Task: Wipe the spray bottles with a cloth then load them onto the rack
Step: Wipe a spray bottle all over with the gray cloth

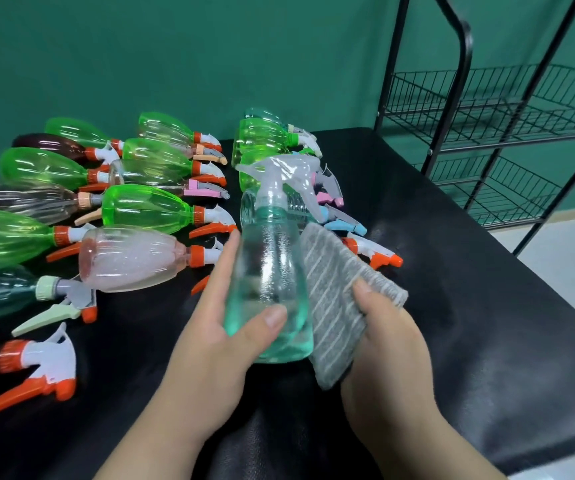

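Gripping the clear bottle [272, 271] in the left hand [209, 344], spray top up. Pressing a gray cloth [331, 289] on the bottle's right side, pinched in the right hand [386, 344]. More bottles [140, 209] lying left of it, black rack [464, 57] off to its right, black table [469, 306] under it.

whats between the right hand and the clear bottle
The grey striped cloth: the right hand holds it along the side of the clear bottle, which the left hand grips. The head view shows this.
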